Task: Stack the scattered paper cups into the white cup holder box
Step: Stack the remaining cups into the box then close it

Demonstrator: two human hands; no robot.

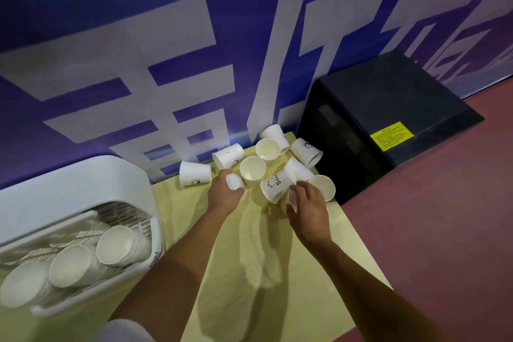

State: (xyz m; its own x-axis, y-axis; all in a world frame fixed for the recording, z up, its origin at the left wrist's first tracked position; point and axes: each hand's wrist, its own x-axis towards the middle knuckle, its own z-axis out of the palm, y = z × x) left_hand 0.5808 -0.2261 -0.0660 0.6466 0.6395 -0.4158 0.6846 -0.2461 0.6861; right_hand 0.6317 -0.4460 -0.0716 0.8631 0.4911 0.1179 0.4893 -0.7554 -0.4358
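Observation:
Several white paper cups [252,171] lie scattered at the far end of a pale yellow table [249,258]; some stand upright, others lie on their sides. My left hand [224,193] grips one small cup [234,182], bottom toward me. My right hand [308,211] curls over another cup [293,197], beside a tipped cup printed with a cartoon [276,186]. The white cup holder box [69,191] stands at the left, with three stacks of nested cups [116,244] lying inside it.
A black cabinet [383,108] with a yellow label stands right of the cups, against a blue wall banner with white characters. Red floor lies to the right of the table edge.

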